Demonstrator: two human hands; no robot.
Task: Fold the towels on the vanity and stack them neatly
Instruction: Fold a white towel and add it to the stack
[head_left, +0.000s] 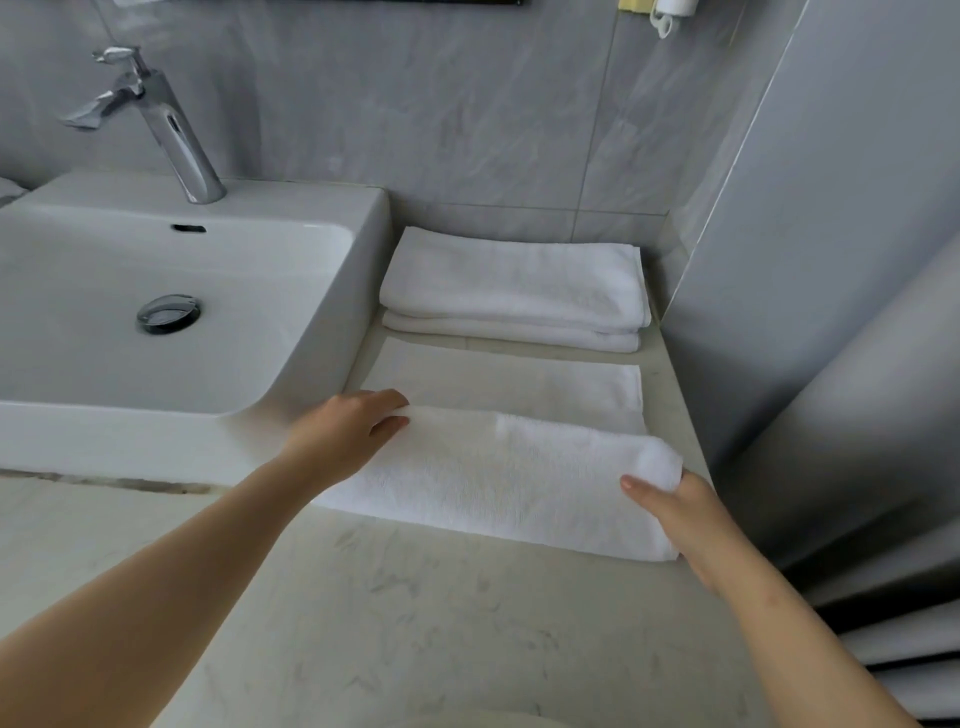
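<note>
- Your left hand (348, 431) grips the left end of the towel (498, 467), fingers curled over its folded edge.
- Your right hand (675, 512) holds the right end, thumb on top.
- The towel lies half-folded on the vanity (415, 623), right of the sink (156, 270), just in front of the stack of folded towels (514, 291) by the wall.

Bare forearms (197, 561) run unsleeved to the left hand (353, 431) and right hand (675, 514); the right thumbnail (627, 483) is short and unpainted.
</note>
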